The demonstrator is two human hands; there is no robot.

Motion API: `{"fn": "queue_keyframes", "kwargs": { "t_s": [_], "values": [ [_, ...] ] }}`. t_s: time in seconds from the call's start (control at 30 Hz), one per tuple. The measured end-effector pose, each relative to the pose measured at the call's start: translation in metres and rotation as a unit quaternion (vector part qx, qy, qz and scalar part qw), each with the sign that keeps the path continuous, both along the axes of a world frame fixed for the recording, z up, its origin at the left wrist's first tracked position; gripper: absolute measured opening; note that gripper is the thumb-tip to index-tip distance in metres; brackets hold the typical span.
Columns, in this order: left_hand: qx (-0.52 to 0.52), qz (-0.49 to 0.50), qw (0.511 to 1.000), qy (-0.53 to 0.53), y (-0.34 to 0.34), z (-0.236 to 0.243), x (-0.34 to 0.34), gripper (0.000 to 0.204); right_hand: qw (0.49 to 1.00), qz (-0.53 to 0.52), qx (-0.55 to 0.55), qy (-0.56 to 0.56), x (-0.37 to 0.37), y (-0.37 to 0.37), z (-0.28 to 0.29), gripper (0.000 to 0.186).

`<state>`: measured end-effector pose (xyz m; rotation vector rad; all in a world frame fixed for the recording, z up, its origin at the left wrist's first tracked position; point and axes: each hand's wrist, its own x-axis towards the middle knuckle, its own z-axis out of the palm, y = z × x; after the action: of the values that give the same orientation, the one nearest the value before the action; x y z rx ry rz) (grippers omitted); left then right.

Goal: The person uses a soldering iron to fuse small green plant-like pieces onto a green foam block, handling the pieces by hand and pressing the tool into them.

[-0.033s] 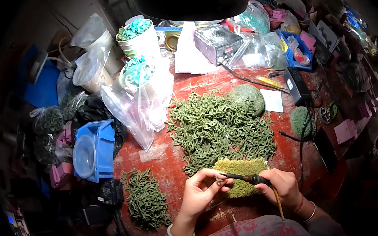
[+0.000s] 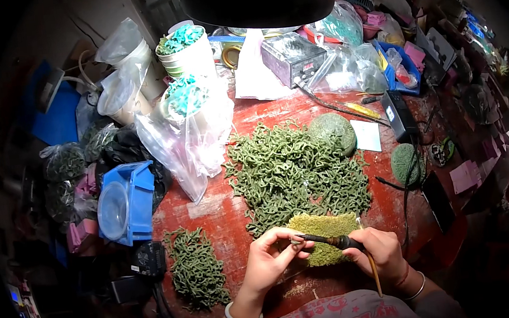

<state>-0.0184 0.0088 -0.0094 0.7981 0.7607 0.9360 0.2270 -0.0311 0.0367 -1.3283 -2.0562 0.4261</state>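
My right hand [image 2: 381,251] is closed around a dark pen-shaped tool [image 2: 338,241], whose narrow end points left. A thin wooden-handled stick, like a slim brush [image 2: 373,267], is also tucked in that hand. The fingers of my left hand [image 2: 272,260] pinch together at the tool's tip, on a small green piece [image 2: 295,241] partly hidden by the fingertips. Just beyond both hands lies a yellow-green granular pad [image 2: 325,224]. A wide heap of twisted green pieces [image 2: 295,170] spreads behind it, and a smaller heap [image 2: 196,269] sits left of my left wrist.
Two rounded green lumps [image 2: 333,134] [image 2: 407,164] rest at the right, near a black box [image 2: 398,115] and cables. A dark control box [image 2: 294,60] stands at the back. Plastic bags [image 2: 189,147], white buckets [image 2: 186,52] and a blue bin [image 2: 139,201] crowd the left.
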Motion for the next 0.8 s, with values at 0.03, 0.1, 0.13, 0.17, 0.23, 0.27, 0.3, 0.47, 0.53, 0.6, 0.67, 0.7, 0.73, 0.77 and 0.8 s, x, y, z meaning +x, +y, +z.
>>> {"fn": "queue_keyframes", "kwargs": {
  "t_s": [0.03,0.1,0.13,0.17,0.23,0.27,0.3,0.47,0.53,0.6,0.67,0.7,0.73,0.77,0.8],
  "values": [
    [0.006,0.002,1.000,0.008,-0.0003,0.0004,0.0010,0.012,1.000,0.000,-0.001,-0.001,0.0005,-0.0002,0.0001,0.023],
    [0.010,0.007,1.000,0.014,-0.0005,0.0012,0.0028,0.012,1.000,0.000,0.001,-0.004,0.0010,-0.0008,-0.0001,0.023],
    [0.015,0.012,1.000,0.021,-0.0008,0.0011,0.0033,0.013,1.000,0.001,0.000,-0.005,0.0007,-0.0010,-0.0001,0.023],
    [0.014,0.013,1.000,0.021,-0.0013,0.0005,0.0036,0.013,1.000,0.000,-0.001,-0.002,0.0004,-0.0013,0.0001,0.023],
    [0.024,0.016,0.999,0.042,-0.0019,-0.0006,0.0038,0.014,1.000,-0.001,-0.001,0.000,-0.0003,-0.0012,0.0003,0.023],
    [0.023,0.017,0.999,0.042,-0.0023,-0.0005,0.0038,0.014,1.000,0.000,-0.002,-0.002,-0.0005,-0.0011,0.0002,0.023],
    [0.021,0.018,0.998,0.049,-0.0027,0.0002,0.0037,0.014,1.000,0.000,-0.003,-0.004,-0.0007,-0.0011,0.0004,0.023],
    [0.018,0.025,0.998,0.047,-0.0035,-0.0013,0.0045,0.013,1.000,-0.002,-0.006,-0.015,-0.0010,-0.0016,0.0028,0.023],
    [0.011,0.020,0.997,0.067,-0.0033,0.0000,0.0044,0.013,1.000,-0.003,-0.007,-0.018,-0.0012,-0.0016,0.0030,0.023],
    [0.023,0.024,0.998,0.053,-0.0040,-0.0014,0.0052,0.013,1.000,-0.003,-0.013,-0.020,-0.0017,-0.0013,0.0042,0.023],
    [0.035,0.028,0.998,0.039,-0.0040,-0.0011,0.0056,0.014,1.000,-0.003,-0.010,-0.023,-0.0023,-0.0010,0.0049,0.023],
    [0.034,0.027,0.998,0.044,-0.0036,-0.0004,0.0057,0.013,1.000,-0.004,-0.008,-0.025,-0.0024,-0.0010,0.0049,0.024],
    [0.033,0.025,0.998,0.049,-0.0034,-0.0001,0.0058,0.013,1.000,-0.004,-0.008,-0.025,-0.0022,-0.0012,0.0048,0.024],
    [0.033,0.025,0.998,0.049,-0.0034,-0.0014,0.0057,0.013,0.999,-0.003,-0.008,-0.032,-0.0018,-0.0016,0.0047,0.024],
    [0.033,0.024,0.998,0.049,-0.0039,-0.0033,0.0046,0.013,0.999,0.000,-0.009,-0.037,-0.0020,-0.0018,0.0042,0.024]
  ]
}}
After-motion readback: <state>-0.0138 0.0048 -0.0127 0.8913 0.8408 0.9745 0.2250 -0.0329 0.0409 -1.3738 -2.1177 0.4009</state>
